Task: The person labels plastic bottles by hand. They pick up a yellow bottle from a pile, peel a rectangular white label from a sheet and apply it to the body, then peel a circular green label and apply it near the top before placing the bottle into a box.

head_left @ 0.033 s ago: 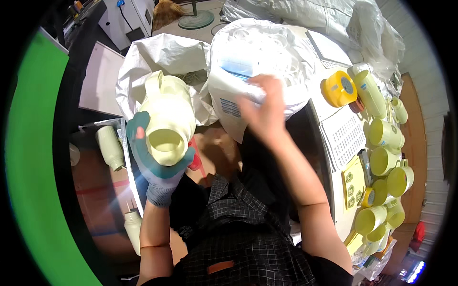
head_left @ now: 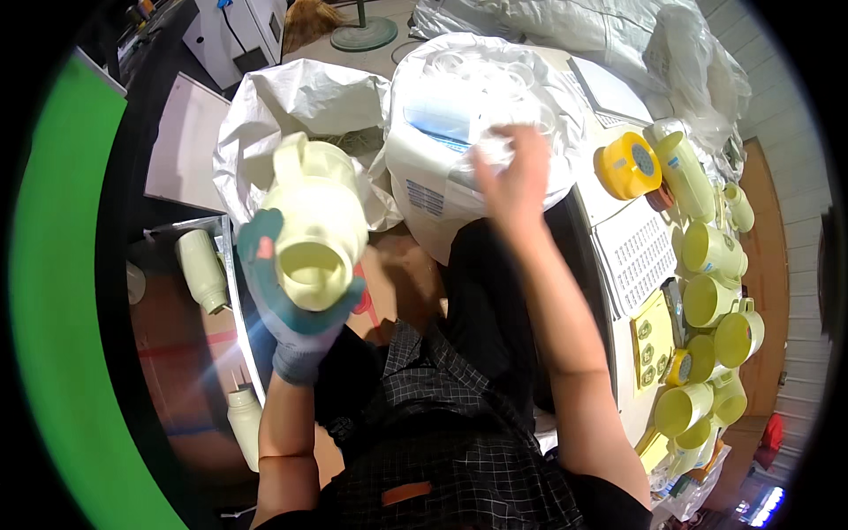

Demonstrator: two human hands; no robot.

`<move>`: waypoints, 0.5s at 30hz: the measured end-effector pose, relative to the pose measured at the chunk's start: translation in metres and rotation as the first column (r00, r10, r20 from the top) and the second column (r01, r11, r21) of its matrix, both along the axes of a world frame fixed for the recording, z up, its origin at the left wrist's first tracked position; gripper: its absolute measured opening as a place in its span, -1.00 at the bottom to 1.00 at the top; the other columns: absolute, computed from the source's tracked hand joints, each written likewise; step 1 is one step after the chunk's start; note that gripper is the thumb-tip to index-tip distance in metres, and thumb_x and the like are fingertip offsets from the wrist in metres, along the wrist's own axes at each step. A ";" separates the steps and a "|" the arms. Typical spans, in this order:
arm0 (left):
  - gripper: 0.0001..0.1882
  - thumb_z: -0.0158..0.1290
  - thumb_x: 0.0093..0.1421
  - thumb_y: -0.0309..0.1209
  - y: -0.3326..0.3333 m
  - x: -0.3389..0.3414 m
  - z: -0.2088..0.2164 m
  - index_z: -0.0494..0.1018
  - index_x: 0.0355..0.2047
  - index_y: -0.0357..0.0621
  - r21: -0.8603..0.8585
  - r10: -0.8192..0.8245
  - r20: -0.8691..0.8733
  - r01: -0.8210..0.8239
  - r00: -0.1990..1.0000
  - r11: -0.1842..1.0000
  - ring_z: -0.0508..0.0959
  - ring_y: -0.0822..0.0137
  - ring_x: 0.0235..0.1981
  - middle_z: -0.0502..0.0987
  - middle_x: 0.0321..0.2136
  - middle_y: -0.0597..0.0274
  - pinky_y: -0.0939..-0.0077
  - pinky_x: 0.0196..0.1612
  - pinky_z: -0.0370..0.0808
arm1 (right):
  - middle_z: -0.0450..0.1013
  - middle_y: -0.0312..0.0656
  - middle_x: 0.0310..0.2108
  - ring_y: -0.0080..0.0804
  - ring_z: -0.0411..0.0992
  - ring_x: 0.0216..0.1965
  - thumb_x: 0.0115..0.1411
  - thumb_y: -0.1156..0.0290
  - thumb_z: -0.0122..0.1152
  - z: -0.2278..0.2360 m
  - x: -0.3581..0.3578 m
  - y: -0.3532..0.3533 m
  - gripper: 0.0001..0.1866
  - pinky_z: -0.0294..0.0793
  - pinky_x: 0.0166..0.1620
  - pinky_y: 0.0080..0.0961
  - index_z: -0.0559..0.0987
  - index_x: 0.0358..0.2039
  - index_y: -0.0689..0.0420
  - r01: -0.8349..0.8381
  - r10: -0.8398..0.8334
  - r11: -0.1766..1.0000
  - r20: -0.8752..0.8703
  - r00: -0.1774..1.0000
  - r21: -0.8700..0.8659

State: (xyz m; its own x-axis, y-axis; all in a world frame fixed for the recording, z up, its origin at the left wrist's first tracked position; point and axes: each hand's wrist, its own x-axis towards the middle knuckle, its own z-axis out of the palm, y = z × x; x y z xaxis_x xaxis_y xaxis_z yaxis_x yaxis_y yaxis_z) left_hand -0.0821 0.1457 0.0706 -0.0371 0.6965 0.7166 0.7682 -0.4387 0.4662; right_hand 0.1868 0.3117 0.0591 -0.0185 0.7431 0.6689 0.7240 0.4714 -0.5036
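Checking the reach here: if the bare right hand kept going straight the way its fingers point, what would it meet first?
Most likely the clear plastic rings heaped in the white sack; the right hand already sits at its open mouth, though depth is unclear.

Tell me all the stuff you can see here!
jug: one, pale yellow, held up in the gloved left hand, mouth toward the camera
sack of clear rings: one, white, centre, under the right hand
open sack: one, white, behind the jug
yellow lid: one, on the table at right
mugs: a row, pale yellow, along the right edge
bottles: two, cream, lower left
left hand: blue-grey glove, gripping the jug
right hand: bare, reaching into the rings
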 end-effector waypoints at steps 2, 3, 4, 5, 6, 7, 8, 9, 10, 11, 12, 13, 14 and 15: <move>0.11 0.49 -0.02 -0.15 -0.017 0.022 -0.005 0.13 0.41 -0.32 -0.078 0.023 -0.055 -0.027 0.998 0.997 0.42 -0.12 0.27 0.39 0.25 -0.14 -0.09 0.35 0.34 | 0.51 -0.04 -0.17 0.03 0.48 -0.08 0.10 0.25 0.53 -0.024 0.061 0.066 -0.63 0.46 0.03 -0.13 0.60 -0.18 0.16 0.270 -0.274 0.962 0.178 0.945 0.047; 0.07 0.48 -0.01 -0.06 -0.028 0.028 0.002 0.19 0.37 -0.29 -0.124 0.001 -0.099 -0.014 0.995 0.992 0.45 -0.11 0.23 0.44 0.21 -0.11 -0.12 0.34 0.33 | 0.54 0.00 -0.15 0.03 0.51 -0.07 0.10 0.14 0.51 -0.023 0.063 0.087 -0.62 0.51 0.02 -0.11 0.66 -0.24 0.17 0.376 -0.335 0.917 0.256 0.907 -0.133; 0.04 0.47 0.00 0.04 -0.035 0.035 0.004 0.24 0.33 -0.26 -0.166 -0.040 -0.126 0.019 0.991 0.986 0.47 -0.10 0.19 0.48 0.16 -0.07 -0.14 0.32 0.31 | 0.56 -0.02 -0.14 0.02 0.52 -0.06 0.10 0.17 0.47 -0.027 0.068 0.101 -0.71 0.55 -0.02 -0.08 0.70 -0.31 0.13 0.440 -0.338 0.866 0.371 0.865 -0.236; -0.02 0.46 0.00 0.07 -0.043 0.045 0.011 0.31 0.28 -0.23 -0.241 -0.093 -0.154 0.054 0.984 0.969 0.50 -0.06 0.15 0.52 0.12 -0.03 -0.12 0.31 0.33 | 0.56 -0.04 -0.14 0.01 0.52 -0.07 0.10 0.20 0.45 -0.031 0.070 0.102 -0.74 0.56 -0.03 -0.07 0.70 -0.33 0.12 0.442 -0.340 0.866 0.374 0.863 -0.234; -0.09 0.47 -0.03 0.05 -0.049 0.054 0.007 0.38 0.20 -0.22 -0.284 -0.158 -0.062 0.134 0.986 0.949 0.53 -0.04 0.11 0.52 0.11 -0.01 -0.09 0.28 0.35 | 0.57 -0.06 -0.14 0.00 0.53 -0.07 0.11 0.22 0.43 -0.031 0.068 0.105 -0.78 0.57 -0.04 -0.06 0.70 -0.35 0.10 0.438 -0.337 0.870 0.374 0.864 -0.227; -0.05 0.48 -0.06 0.02 -0.057 0.062 -0.001 0.35 0.22 -0.25 -0.304 -0.182 -0.048 0.159 0.982 0.939 0.54 -0.04 0.08 0.52 0.11 -0.03 -0.08 0.23 0.38 | 0.57 -0.08 -0.14 -0.02 0.53 -0.07 0.11 0.24 0.41 -0.031 0.066 0.106 -0.81 0.58 -0.06 -0.05 0.70 -0.37 0.09 0.437 -0.338 0.872 0.376 0.863 -0.219; -0.03 0.49 -0.07 0.00 -0.059 0.069 -0.008 0.34 0.24 -0.27 -0.332 -0.194 -0.030 0.174 0.980 0.927 0.55 -0.05 0.07 0.52 0.11 -0.03 -0.07 0.20 0.39 | 0.57 -0.10 -0.18 -0.04 0.56 -0.14 0.11 0.28 0.37 -0.024 0.061 0.095 -0.84 0.59 -0.10 -0.05 0.69 -0.36 0.08 0.409 -0.358 0.909 0.355 0.864 -0.081; 0.00 0.50 -0.08 -0.01 -0.062 0.076 -0.012 0.32 0.25 -0.29 -0.364 -0.225 -0.003 0.208 0.974 0.908 0.55 -0.06 0.06 0.51 0.11 -0.04 -0.07 0.18 0.41 | 0.59 -0.07 -0.28 0.00 0.57 -0.25 0.13 0.27 0.38 -0.019 0.068 0.085 -0.80 0.59 -0.15 -0.08 0.66 -0.37 0.13 0.377 -0.358 0.926 0.336 0.871 0.010; 0.06 0.51 -0.10 -0.07 -0.061 0.076 -0.011 0.25 0.30 -0.33 -0.386 -0.231 -0.008 0.211 0.973 0.898 0.55 -0.05 0.03 0.51 0.09 -0.03 -0.07 0.14 0.43 | 0.60 -0.07 -0.32 -0.01 0.58 -0.29 0.14 0.29 0.39 -0.012 0.060 0.068 -0.81 0.59 -0.17 -0.12 0.65 -0.37 0.15 0.330 -0.282 0.935 0.289 0.915 -0.133; 0.20 0.53 -0.11 -0.03 -0.063 0.075 -0.013 0.13 0.39 -0.35 -0.403 -0.218 0.032 0.212 0.975 0.890 0.47 -0.09 0.11 0.43 0.15 -0.09 -0.07 0.17 0.41 | 0.60 -0.08 -0.36 -0.02 0.58 -0.33 0.16 0.31 0.40 0.005 0.049 0.047 -0.80 0.58 -0.19 -0.16 0.63 -0.37 0.17 0.270 -0.212 0.927 0.230 0.950 -0.262; 0.28 0.54 -0.12 -0.01 -0.063 0.077 -0.019 0.06 0.43 -0.36 -0.349 -0.161 0.021 0.158 0.987 0.924 0.41 -0.12 0.16 0.37 0.20 -0.12 -0.07 0.19 0.40 | 0.59 -0.08 -0.39 -0.05 0.57 -0.35 0.17 0.35 0.41 0.021 0.040 0.020 -0.82 0.57 -0.21 -0.19 0.62 -0.38 0.18 0.068 -0.040 0.919 0.078 0.996 -0.388; 0.36 0.55 -0.14 0.01 -0.063 0.077 -0.027 -0.01 0.47 -0.37 -0.295 -0.101 0.008 0.099 0.995 0.950 0.35 -0.15 0.22 0.31 0.24 -0.16 -0.08 0.21 0.38 | 0.59 -0.09 -0.42 -0.09 0.56 -0.37 0.19 0.40 0.41 0.032 0.030 -0.010 -0.84 0.55 -0.24 -0.23 0.61 -0.39 0.20 -0.150 0.117 0.865 -0.099 0.988 -0.479; 0.34 0.55 -0.13 0.01 -0.061 0.077 -0.032 0.01 0.47 -0.34 -0.261 -0.130 0.010 0.128 0.991 0.957 0.36 -0.14 0.21 0.31 0.24 -0.14 -0.06 0.21 0.39 | 0.56 -0.10 -0.44 -0.12 0.55 -0.38 0.18 0.43 0.42 0.038 0.025 -0.045 -0.86 0.55 -0.26 -0.25 0.61 -0.38 0.20 -0.356 0.266 0.762 -0.241 0.934 -0.540; 0.32 0.55 -0.12 0.01 -0.061 0.075 -0.033 0.02 0.48 -0.31 -0.229 -0.146 0.002 0.143 0.989 0.963 0.37 -0.12 0.20 0.31 0.24 -0.12 -0.03 0.21 0.41 | 0.54 -0.12 -0.45 -0.15 0.54 -0.38 0.17 0.47 0.43 0.043 0.018 -0.075 -0.87 0.54 -0.28 -0.27 0.62 -0.38 0.20 -0.558 0.395 0.611 -0.395 0.829 -0.561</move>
State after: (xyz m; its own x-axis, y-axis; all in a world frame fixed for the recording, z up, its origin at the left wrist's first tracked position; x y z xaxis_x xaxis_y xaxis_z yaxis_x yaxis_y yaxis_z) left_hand -0.0071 0.0843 0.0373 0.0855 0.8384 0.5383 0.7122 -0.4292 0.5555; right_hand 0.2052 0.2367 0.1018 -0.4166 0.9058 0.0773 0.3271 0.2287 -0.9169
